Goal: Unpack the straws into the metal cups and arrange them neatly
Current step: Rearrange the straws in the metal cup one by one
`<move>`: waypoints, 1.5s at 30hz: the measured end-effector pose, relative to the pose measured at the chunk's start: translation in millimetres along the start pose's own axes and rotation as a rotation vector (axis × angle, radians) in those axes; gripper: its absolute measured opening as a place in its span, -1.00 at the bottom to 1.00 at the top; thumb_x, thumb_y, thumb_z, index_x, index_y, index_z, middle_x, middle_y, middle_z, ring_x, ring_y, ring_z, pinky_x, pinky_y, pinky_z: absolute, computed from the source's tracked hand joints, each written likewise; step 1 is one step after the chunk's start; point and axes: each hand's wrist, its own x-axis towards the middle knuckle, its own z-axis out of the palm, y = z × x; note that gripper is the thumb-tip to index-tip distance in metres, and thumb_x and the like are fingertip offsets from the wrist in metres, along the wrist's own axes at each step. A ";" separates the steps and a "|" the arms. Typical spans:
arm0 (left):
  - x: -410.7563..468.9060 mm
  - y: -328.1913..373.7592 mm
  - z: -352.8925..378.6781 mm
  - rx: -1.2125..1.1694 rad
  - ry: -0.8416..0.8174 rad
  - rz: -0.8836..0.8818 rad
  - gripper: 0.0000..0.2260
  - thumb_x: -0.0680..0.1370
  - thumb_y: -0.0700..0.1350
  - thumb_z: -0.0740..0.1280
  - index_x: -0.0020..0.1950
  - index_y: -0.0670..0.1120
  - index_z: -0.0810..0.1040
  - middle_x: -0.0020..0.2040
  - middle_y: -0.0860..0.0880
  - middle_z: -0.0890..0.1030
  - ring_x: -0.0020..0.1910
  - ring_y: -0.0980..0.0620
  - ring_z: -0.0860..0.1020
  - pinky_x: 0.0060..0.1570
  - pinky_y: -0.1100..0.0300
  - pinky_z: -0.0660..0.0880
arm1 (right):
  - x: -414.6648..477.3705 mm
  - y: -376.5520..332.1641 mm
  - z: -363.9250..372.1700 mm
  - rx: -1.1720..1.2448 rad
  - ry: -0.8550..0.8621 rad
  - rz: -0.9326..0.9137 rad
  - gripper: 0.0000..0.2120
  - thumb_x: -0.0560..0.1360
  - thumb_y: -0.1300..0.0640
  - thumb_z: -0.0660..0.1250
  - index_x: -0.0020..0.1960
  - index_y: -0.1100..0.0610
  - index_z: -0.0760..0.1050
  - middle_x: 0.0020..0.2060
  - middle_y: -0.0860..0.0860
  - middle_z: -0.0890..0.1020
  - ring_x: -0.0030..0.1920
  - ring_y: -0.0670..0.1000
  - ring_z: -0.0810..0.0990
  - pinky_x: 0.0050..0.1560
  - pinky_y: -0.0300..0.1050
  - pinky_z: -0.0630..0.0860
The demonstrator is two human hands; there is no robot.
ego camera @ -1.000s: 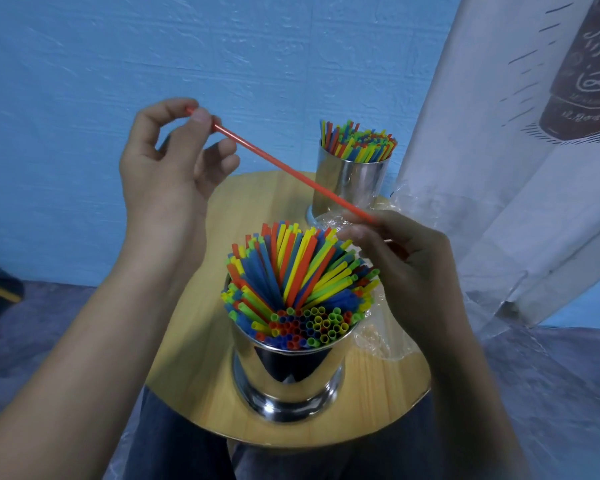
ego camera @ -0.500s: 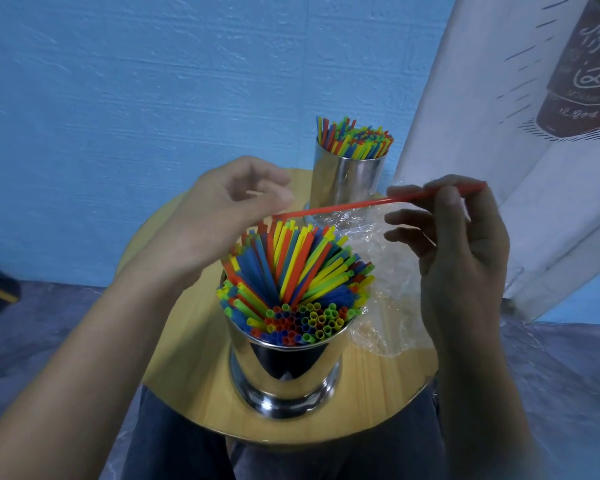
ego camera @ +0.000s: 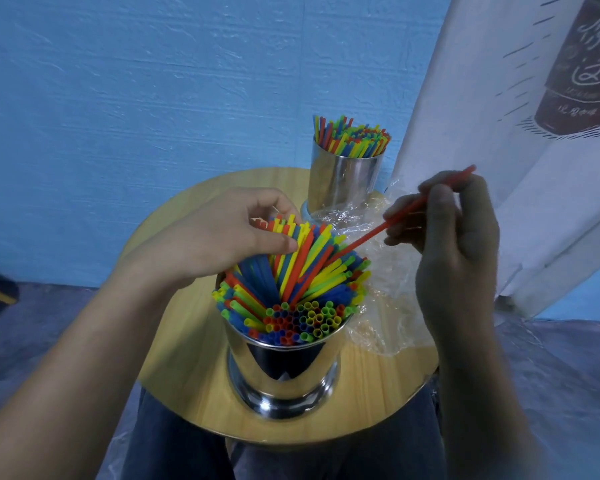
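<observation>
Head view, the only one.

Right hand point(ego camera: 454, 244): thumb and fingers pinch one red straw point(ego camera: 368, 237) near its upper end. The straw slants down and left, and its lower tip is at the fan of packed straws point(ego camera: 291, 271) in the near cup point(ego camera: 284, 368). How deep the tip sits cannot be read.

Left hand point(ego camera: 222, 237): fingers curl over the far tops of the packed straws, thumb lies on the near side, so a clump is held between them and leaned aside.

Step in hand, my judgement: seating the red straw.
- Aim the tip at a gap the left hand opens, not at the rims of neighbours.
- Slide along the straw's own axis; it is thin-walled and would likely buckle if pushed at an angle.
- Let the clump go only once the straw has bottomed.

Materials:
- Straws: slender matte plastic tubes in red, yellow, green and blue, open round ends towards the camera.
- Near cup: polished metal, mirror-bright, tapered, flared foot.
- Far cup point(ego camera: 343, 178): the same metal, straight-sided, filled with upright straws, at the counter's far edge.
- Counter point(ego camera: 187, 358): round, pale wood grain.
- Plastic wrapper point(ego camera: 388, 306): clear, crinkled film, lying right of the near cup.
</observation>
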 end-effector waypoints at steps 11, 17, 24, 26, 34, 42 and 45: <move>-0.9 -0.2 0.9 -0.047 0.080 -0.015 -0.93 0.49 -0.03 0.53 -0.07 0.02 0.71 -0.18 0.00 0.73 -0.23 0.06 0.71 -0.20 0.14 0.65 | -0.6 6.0 12.1 -0.117 -0.297 0.095 -0.79 0.61 0.20 0.39 0.20 0.03 0.48 -0.24 -0.10 0.63 -0.18 -0.09 0.64 -0.14 -0.25 0.56; -0.2 0.6 2.3 -0.039 0.136 0.081 -0.94 0.49 -0.02 0.52 -0.06 0.08 0.71 -0.13 0.08 0.68 -0.16 0.14 0.65 -0.15 0.21 0.59 | -1.7 9.8 10.3 -0.212 -0.342 0.082 -0.83 0.65 0.07 0.30 0.14 0.01 0.66 -0.10 -0.19 0.68 -0.01 -0.07 0.67 -0.07 -0.11 0.61; -0.3 5.9 2.2 -0.079 0.242 0.206 -0.97 0.52 -0.03 0.51 -0.07 0.08 0.69 -0.03 0.14 0.72 -0.05 0.21 0.62 -0.02 0.27 0.51 | -3.7 8.7 11.2 -0.156 -0.419 0.095 -0.80 0.62 -0.03 0.25 0.05 -0.10 0.66 -0.02 -0.09 0.68 0.08 0.01 0.66 -0.02 0.04 0.64; -0.6 6.6 1.5 -0.141 0.287 0.228 -0.97 0.53 -0.03 0.50 -0.06 0.10 0.71 -0.01 0.12 0.73 -0.06 0.21 0.62 0.01 0.20 0.53 | -3.8 8.5 10.4 -0.133 -0.427 0.113 -0.83 0.62 0.03 0.29 0.03 -0.08 0.66 -0.04 -0.12 0.67 0.05 0.00 0.65 -0.05 -0.05 0.62; -1.5 14.2 -3.9 -0.565 0.498 0.312 -0.90 0.54 -0.13 0.42 0.01 0.04 0.67 -0.13 0.09 0.64 -0.19 0.09 0.55 -0.18 0.22 0.53 | -4.8 7.1 8.3 -0.128 -0.435 0.179 -0.83 0.58 -0.04 0.34 -0.05 0.00 0.66 -0.09 -0.11 0.68 0.02 -0.01 0.67 -0.11 -0.18 0.58; -3.5 7.4 -10.5 -0.744 0.815 0.366 -0.87 0.66 -0.15 0.33 0.19 0.01 0.56 -0.05 0.04 0.62 -0.08 0.01 0.59 -0.07 0.15 0.55 | -5.5 3.3 8.5 -0.144 -0.421 0.157 -0.84 0.59 -0.01 0.33 -0.02 -0.01 0.68 -0.15 -0.17 0.67 -0.05 -0.03 0.66 -0.12 -0.21 0.57; -5.2 3.7 -11.4 -0.826 0.832 0.367 -0.89 0.67 -0.16 0.32 0.18 -0.02 0.51 -0.02 0.01 0.60 -0.06 0.00 0.61 -0.05 0.15 0.56 | -4.9 0.1 9.0 -0.134 -0.436 0.134 -0.86 0.61 0.03 0.32 0.00 -0.08 0.67 -0.15 -0.20 0.68 -0.04 -0.04 0.67 -0.11 -0.22 0.58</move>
